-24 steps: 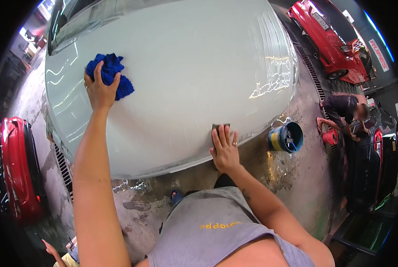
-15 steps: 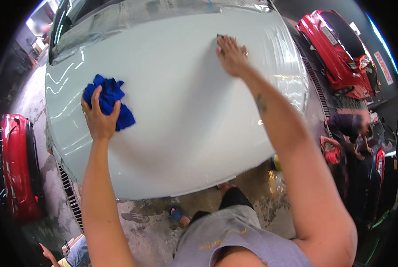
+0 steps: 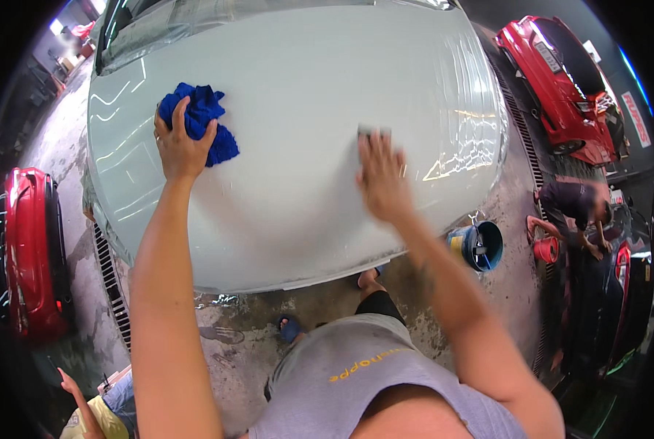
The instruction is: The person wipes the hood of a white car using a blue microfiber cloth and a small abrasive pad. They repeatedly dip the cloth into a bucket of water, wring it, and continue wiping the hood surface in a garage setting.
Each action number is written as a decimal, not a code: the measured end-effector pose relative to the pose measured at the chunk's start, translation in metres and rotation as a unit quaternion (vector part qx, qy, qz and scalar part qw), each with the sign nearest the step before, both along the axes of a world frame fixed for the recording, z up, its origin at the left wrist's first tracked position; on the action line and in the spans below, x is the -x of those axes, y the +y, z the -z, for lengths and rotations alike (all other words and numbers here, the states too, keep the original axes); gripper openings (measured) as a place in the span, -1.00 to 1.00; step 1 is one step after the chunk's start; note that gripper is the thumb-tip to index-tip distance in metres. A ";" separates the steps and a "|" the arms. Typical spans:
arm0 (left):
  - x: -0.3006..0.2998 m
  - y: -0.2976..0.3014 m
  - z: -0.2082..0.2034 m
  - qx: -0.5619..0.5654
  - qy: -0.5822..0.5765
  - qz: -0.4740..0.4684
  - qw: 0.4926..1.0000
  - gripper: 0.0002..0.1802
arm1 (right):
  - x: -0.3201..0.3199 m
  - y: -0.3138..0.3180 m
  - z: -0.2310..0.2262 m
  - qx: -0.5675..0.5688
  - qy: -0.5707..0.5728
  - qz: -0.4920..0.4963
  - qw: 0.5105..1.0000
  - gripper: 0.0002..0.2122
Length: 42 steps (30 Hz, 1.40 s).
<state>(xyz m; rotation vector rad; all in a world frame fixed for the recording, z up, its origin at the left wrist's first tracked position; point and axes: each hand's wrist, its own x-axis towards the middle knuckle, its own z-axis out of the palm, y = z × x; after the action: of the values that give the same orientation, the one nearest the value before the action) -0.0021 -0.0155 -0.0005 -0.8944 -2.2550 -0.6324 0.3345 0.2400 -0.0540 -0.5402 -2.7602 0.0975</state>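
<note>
A pale, glossy car hood point(image 3: 290, 88) spreads out in front of me. On its left side, my left hand point(image 3: 180, 150) has its fingers curled over a crumpled blue cloth point(image 3: 204, 106) lying on the paint. My right hand point(image 3: 382, 175) lies on the right half of the hood, slightly blurred. Its fingers press down on a small dark flat pad point(image 3: 366, 129), whose far edge shows past the fingertips; the palm hides the remainder.
Clear plastic film point(image 3: 173, 29) covers the windshield base. A dark bucket point(image 3: 491, 245) stands off the hood's right front corner. Red cars stand on the left point(image 3: 28, 249) and right point(image 3: 561, 95). One person point(image 3: 570, 205) crouches at right beside a red bucket point(image 3: 546, 250); another point(image 3: 111, 410) is lower left.
My right hand has slid the pad across the hood toward me. The view has shifted, and the dark bucket now shows beside my right arm. My left hand stays on the cloth.
</note>
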 end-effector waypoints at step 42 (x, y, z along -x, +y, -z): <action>-0.151 -0.033 0.036 0.030 -0.034 0.126 0.991 -0.01 | -0.355 -0.169 0.108 0.290 0.035 0.235 0.927 -0.48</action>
<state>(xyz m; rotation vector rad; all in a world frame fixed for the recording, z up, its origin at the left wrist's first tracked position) 0.1491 -0.0481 -0.0363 -1.2166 -2.2501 -0.7182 0.6900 0.0707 -0.1618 -1.2987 -2.4221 0.8103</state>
